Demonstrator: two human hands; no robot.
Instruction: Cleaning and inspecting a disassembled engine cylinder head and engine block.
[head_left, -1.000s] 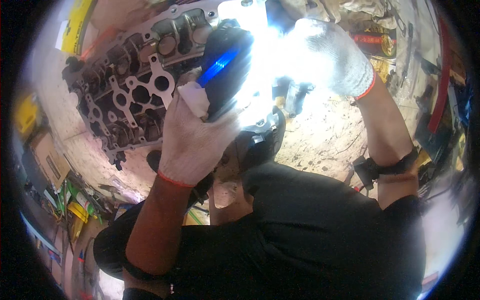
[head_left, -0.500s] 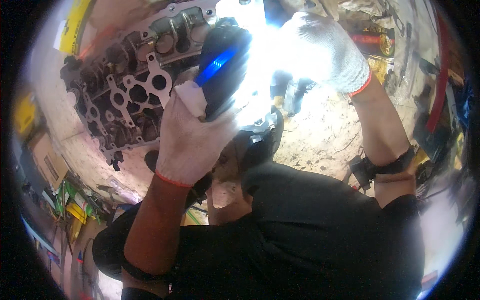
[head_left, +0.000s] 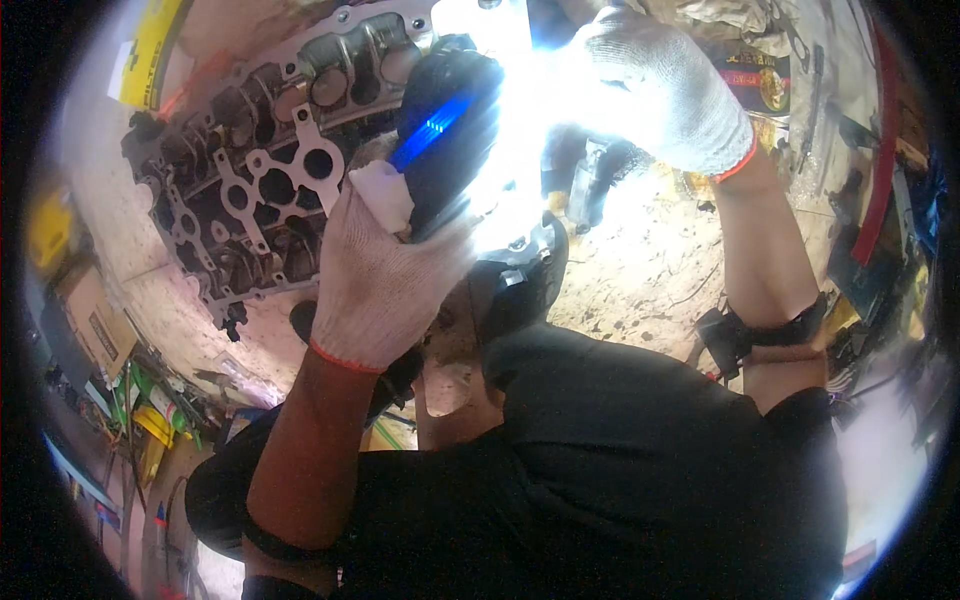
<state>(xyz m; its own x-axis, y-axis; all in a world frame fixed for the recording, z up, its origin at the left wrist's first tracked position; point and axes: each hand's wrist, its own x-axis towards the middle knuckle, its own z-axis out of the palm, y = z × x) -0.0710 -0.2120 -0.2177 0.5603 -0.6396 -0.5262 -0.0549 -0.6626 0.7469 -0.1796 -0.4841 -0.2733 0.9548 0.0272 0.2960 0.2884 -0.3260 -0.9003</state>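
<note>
Brown carton [head_left: 105, 325]: far left, among loose clutter, well apart from the hands.
Yellow box [head_left: 158, 55]: upper left, near the cylinder head [head_left: 305, 138].
Metal casting: that cylinder head lies left of centre on a pale, spotted surface [head_left: 640, 290]; it looks heavy, stiff, perhaps oily, best held by its solid outer edges rather than the thin bridges.
Left hand [head_left: 375, 285]: gloved, its grip closed around the black lamp [head_left: 455, 85].
Lamp: over the casting's right part, contact unclear; probably light and rigid, easiest held round the dark body, clear of the blue-lit strip [head_left: 430, 135].
Glare: between the hands, washing out the casting's right end, the main obstacle to seeing.
Dark cylindrical part [head_left: 592, 190]: just below the right hand [head_left: 670, 95].
Right grip: gloved, fingers bent; glare hides the fingertips, so I cannot tell whether anything is held.
Red strip [head_left: 882, 180]: far right, well apart.
</note>
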